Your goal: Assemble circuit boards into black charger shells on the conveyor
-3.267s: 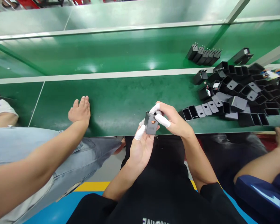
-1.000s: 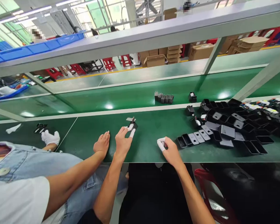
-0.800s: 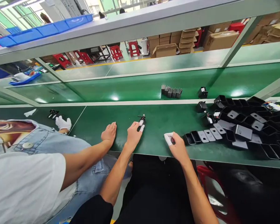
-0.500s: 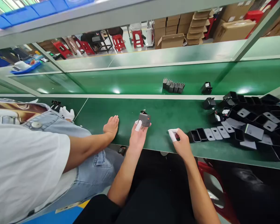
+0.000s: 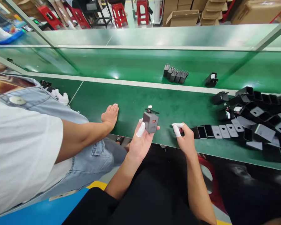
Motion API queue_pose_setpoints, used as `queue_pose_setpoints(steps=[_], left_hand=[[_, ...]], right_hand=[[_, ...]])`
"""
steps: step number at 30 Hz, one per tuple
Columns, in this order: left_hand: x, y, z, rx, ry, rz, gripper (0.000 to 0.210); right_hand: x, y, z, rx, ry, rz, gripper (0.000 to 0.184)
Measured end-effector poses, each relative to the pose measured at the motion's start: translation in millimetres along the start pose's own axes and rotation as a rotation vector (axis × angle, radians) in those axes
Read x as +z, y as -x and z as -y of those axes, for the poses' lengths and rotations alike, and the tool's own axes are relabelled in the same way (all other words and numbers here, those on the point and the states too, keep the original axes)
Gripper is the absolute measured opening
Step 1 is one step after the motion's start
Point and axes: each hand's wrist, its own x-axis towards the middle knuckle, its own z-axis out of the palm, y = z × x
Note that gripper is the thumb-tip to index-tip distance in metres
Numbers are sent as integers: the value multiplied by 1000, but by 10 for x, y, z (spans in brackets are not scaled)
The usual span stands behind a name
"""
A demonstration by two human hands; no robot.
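My left hand (image 5: 140, 140), its thumb in a white finger cot, holds a dark grey charger housing (image 5: 151, 122) upright above the table edge. An orange port shows on the housing's side. At its top sits a thin black piece (image 5: 152, 110) with small white parts, tilted and sticking out past the rim. My right hand (image 5: 184, 136) is apart from it, to the right, low over the green table. Its thumb and forefinger, both in white cots, are pinched together; whether anything small is between them I cannot make out.
At right are rows of black housings (image 5: 202, 132) and light grey covers (image 5: 217, 132). Several chargers with prongs (image 5: 175, 75) stand on the rear ledge. A co-worker's hand (image 5: 110, 115) rests on the table at left. A red stool (image 5: 207, 175) is below the edge.
The camera view has tipped down. My left hand has brought the charger housing closer and turned it, so the black piece on top shows more. My right hand stays pinched.
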Motion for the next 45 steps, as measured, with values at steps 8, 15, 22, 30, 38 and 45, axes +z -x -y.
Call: queue_pose_setpoints(steps=[8, 15, 22, 30, 38, 45], left_hand=[[215, 110, -154, -249, 191, -145, 35], [311, 166, -212, -336, 321, -220, 44], [280, 154, -199, -390, 389, -263, 47], [248, 56, -129, -342, 347, -348, 41], [106, -25, 14, -236, 201, -251, 33], [-326, -189, 225, 183, -351, 36, 31]], right_hand=[[-6, 2, 45, 15, 3, -3, 26], [-8, -4, 73, 24, -3, -4, 25], [-7, 0, 40, 17, -1, -5, 26], [-5, -3, 38, 27, 11, 1, 28], [-14, -5, 54, 24, 0, -3, 25], [-10, -9, 49, 12, -9, -2, 24]])
